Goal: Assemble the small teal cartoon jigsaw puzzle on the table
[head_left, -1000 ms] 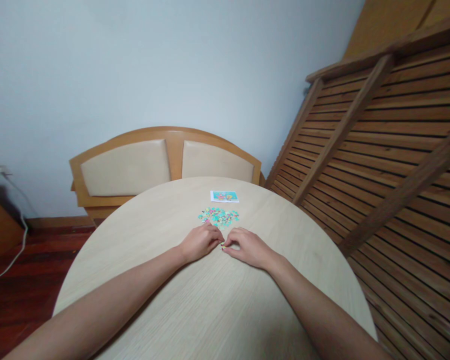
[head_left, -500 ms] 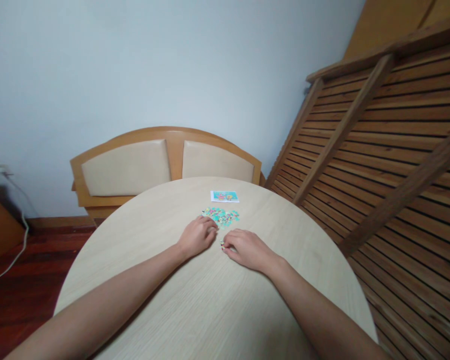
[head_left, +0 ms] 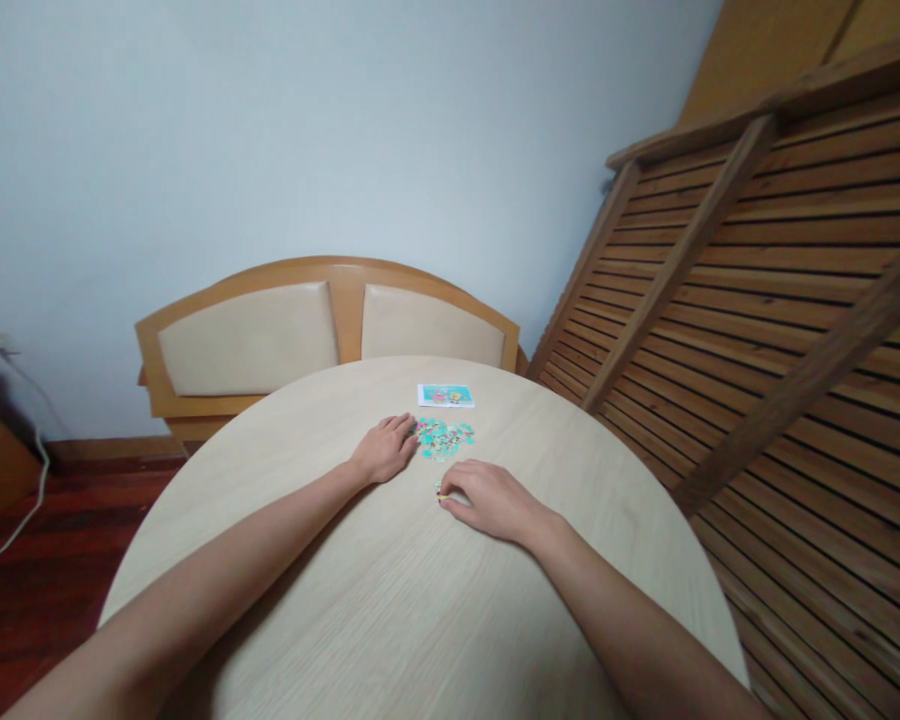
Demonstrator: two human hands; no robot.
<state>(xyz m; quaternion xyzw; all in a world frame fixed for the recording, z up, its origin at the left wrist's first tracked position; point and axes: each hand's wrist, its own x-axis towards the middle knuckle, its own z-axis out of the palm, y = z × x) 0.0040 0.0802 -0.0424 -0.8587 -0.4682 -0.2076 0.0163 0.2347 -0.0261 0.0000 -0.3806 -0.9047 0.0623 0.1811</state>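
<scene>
Small puzzle pieces (head_left: 442,438), mostly turquoise with bits of pink and yellow, lie in a loose pile on the round table (head_left: 390,610). My left hand (head_left: 384,449) rests palm down at the pile's left edge, fingers stretched out and touching the outermost pieces. Nearer to me, my right hand (head_left: 489,498) has thumb and fingertips closed on a small puzzle piece (head_left: 440,495) with yellow and dark red on it. The fingers partly cover that piece. Behind the pile lies a picture card (head_left: 445,396) showing cartoon figures on turquoise.
A wooden headboard (head_left: 351,310) with cream panels stands beyond the table against the wall. On the right leans a large slatted wooden frame (head_left: 720,300). A white cable (head_left: 39,500) hangs down to the floor at the left.
My left hand has shifted away from me and leftward, its fingers straightening along the pile. My right hand stays near the same spot, with the piece at its fingertips turned slightly.
</scene>
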